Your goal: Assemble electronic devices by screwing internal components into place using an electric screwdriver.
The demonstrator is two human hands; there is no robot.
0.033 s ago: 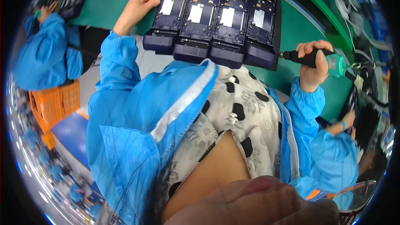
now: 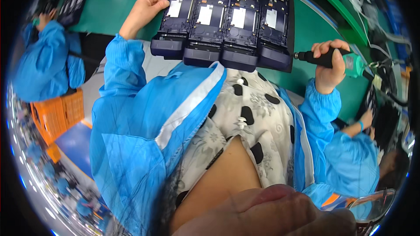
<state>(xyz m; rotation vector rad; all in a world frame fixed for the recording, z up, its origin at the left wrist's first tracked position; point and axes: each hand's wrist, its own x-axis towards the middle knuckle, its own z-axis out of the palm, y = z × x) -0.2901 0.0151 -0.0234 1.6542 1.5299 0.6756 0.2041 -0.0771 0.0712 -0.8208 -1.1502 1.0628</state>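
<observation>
My right hand [image 2: 331, 67] is wrapped round an electric screwdriver [image 2: 354, 64] with a black grip and a green rear body. Its tip points left, close to the right edge of a black tray [image 2: 290, 35]. Across the tray lie several dark device housings [image 2: 238, 17] side by side, each with exposed inner parts, a white rectangle and a thick block at the near end. At the tray's left side, my left hand [image 2: 144, 12] has its thumb and fingertips pressed together beside the leftmost housing [image 2: 179, 11]. Whatever it pinches, if anything, is too small or hidden to tell.
The tray rests on a green work surface [image 2: 118, 0]. A green rail [image 2: 332, 6] runs along the far right, with cables [image 2: 385, 65] near the screwdriver's rear. Co-workers in blue sit at left [image 2: 43, 61] and right [image 2: 354, 157]. An orange crate [image 2: 59, 113] stands lower left.
</observation>
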